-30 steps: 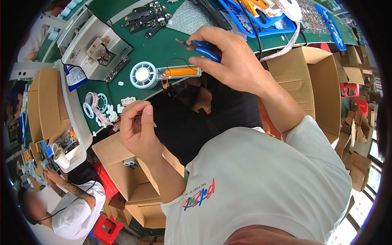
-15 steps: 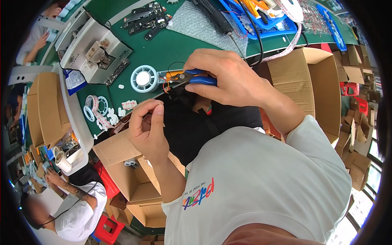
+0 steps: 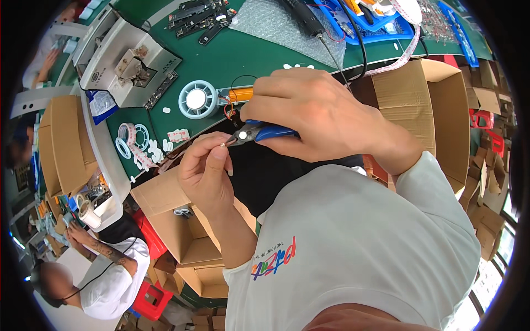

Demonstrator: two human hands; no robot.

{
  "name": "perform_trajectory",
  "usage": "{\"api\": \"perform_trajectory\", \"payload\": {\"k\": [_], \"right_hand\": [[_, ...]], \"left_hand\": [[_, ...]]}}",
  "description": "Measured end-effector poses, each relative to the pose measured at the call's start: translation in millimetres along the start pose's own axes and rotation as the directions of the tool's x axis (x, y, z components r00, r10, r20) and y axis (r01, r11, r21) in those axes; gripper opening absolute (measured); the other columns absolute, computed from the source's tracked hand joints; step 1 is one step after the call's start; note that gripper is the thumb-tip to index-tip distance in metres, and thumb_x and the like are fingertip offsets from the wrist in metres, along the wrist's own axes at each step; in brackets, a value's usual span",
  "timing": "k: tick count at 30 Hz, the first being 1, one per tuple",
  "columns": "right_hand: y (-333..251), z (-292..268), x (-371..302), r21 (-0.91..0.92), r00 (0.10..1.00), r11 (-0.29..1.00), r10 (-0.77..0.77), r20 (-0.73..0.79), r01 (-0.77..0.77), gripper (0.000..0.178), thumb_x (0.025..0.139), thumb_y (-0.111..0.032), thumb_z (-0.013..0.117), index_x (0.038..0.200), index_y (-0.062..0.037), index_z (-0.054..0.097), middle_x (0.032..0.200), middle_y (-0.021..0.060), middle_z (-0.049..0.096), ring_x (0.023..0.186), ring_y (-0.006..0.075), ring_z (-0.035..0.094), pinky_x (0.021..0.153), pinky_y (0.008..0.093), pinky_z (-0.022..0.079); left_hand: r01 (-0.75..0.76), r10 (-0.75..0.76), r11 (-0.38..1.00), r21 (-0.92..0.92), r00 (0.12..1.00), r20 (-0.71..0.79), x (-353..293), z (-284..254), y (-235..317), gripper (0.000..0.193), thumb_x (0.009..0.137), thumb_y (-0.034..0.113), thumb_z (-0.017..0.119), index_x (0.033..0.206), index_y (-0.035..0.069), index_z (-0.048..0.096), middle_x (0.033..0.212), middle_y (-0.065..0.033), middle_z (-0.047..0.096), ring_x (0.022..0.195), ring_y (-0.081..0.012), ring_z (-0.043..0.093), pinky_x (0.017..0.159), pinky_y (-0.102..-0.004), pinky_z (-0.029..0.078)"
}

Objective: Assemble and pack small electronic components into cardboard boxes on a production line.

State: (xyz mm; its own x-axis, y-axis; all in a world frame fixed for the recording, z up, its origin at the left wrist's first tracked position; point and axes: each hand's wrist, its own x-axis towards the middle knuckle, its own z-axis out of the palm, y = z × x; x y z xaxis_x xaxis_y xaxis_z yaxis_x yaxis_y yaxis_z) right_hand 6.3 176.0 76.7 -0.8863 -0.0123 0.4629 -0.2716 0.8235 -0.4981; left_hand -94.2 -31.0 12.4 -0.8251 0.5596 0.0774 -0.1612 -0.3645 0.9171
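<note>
My right hand [image 3: 320,113] is closed round the blue-handled side cutters [image 3: 273,131]. Their jaws point left and meet my left fingertips. My left hand [image 3: 208,174] pinches a tiny pale piece, perhaps a wire end [image 3: 223,145], between thumb and forefinger; it is too small to name. Just beyond lies a light-blue round spoked part [image 3: 197,100] with a white disc at its centre. Thin red and black wires run beside it to an orange block [image 3: 240,95], which is partly hidden by my right hand.
A grey metal housing [image 3: 113,69] stands at the left of the green table [image 3: 221,60]. Circuit boards [image 3: 196,22], bubble wrap [image 3: 265,27], a black iron [image 3: 305,16] and blue trays [image 3: 386,30] lie farther back. Cardboard boxes [image 3: 406,105] flank me; a co-worker [image 3: 110,270] sits lower left.
The side cutters have come down and left from beside the orange block to my left fingertips. My left hand has shifted slightly right, still pinching. The whole view has moved a little.
</note>
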Motion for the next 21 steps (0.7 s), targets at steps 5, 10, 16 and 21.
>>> {"api": "perform_trajectory", "payload": {"k": [5, 10, 16, 21], "right_hand": [[-2, 0, -2, -0.063, 1.000, 0.998, -0.010, 0.017, 0.011, 0.036, 0.070, -0.008, 0.081, 0.103, -0.0084, 0.065, 0.093, 0.0043, 0.062, 0.072, 0.0259, 0.054, 0.067, 0.0366, 0.045], [0, -1, -4, -0.107, 1.000, 0.994, 0.013, 0.007, -0.012, 0.034, 0.071, -0.008, 0.081, 0.102, -0.0075, 0.065, 0.092, 0.0043, 0.063, 0.073, 0.0260, 0.056, 0.067, 0.0368, 0.045], [7, -11, 3, -0.097, 0.983, 0.979, 0.180, -0.018, -0.181, 0.032, 0.073, -0.008, 0.080, 0.101, -0.0069, 0.065, 0.090, 0.0047, 0.063, 0.074, 0.0258, 0.058, 0.067, 0.0371, 0.045], [7, -11, 4, -0.038, 0.982, 0.981, 0.188, -0.028, -0.189, 0.030, 0.075, -0.007, 0.080, 0.101, -0.0067, 0.066, 0.090, 0.0051, 0.063, 0.074, 0.0256, 0.059, 0.067, 0.0374, 0.045]], "left_hand": [[-0.029, 0.028, 0.998, 0.048, 1.000, 0.012, 0, 3, 2, 0.012, 0.091, -0.003, 0.070, 0.103, -0.004, 0.072, 0.102, -0.0207, 0.074, 0.073, -0.0150, 0.059, 0.054, -0.0193, 0.043], [-0.044, 0.044, 0.992, 0.122, 0.999, -0.002, -1, 2, 3, 0.011, 0.091, -0.003, 0.070, 0.102, -0.004, 0.072, 0.102, -0.0188, 0.074, 0.073, -0.0137, 0.059, 0.054, -0.0193, 0.043], [-0.039, 0.054, 0.973, 0.228, 0.997, -0.060, -3, 3, 3, 0.009, 0.092, -0.002, 0.071, 0.101, -0.002, 0.072, 0.102, -0.0159, 0.075, 0.074, -0.0122, 0.059, 0.054, -0.0193, 0.043], [-0.027, 0.051, 0.959, 0.283, 0.996, -0.078, -2, 6, 0, 0.010, 0.091, -0.003, 0.071, 0.101, -0.001, 0.072, 0.103, -0.0133, 0.075, 0.075, -0.0104, 0.059, 0.056, -0.0188, 0.042]]}}
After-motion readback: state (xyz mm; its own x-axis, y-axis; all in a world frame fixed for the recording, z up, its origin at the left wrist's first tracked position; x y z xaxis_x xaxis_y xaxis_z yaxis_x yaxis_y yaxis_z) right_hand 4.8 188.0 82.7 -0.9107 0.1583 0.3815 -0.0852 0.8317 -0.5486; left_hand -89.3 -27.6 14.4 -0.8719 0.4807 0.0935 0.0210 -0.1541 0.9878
